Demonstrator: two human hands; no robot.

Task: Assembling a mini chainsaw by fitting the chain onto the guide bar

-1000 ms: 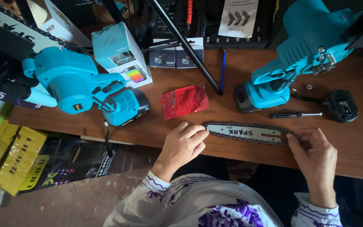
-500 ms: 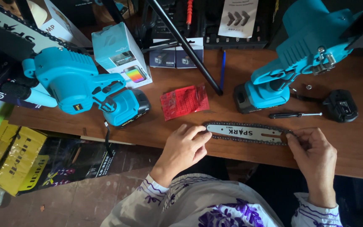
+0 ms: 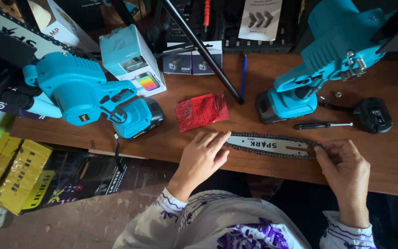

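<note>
Little has moved: left hand (image 3: 202, 157) rests spread on the chainsaw bar (image 3: 272, 145), right hand (image 3: 342, 167) seemingly pinching its chain.

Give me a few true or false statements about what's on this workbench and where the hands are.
1. Both hands touch the chainsaw bar. True: left hand at one end, right hand at the other.
2. The red packet is in the right hand. False: it lies on the wooden table, untouched.
3. A screwdriver lies beyond the bar. True.
4. The bar is mounted on a blue saw. False: it lies loose, its chain around it.
</note>
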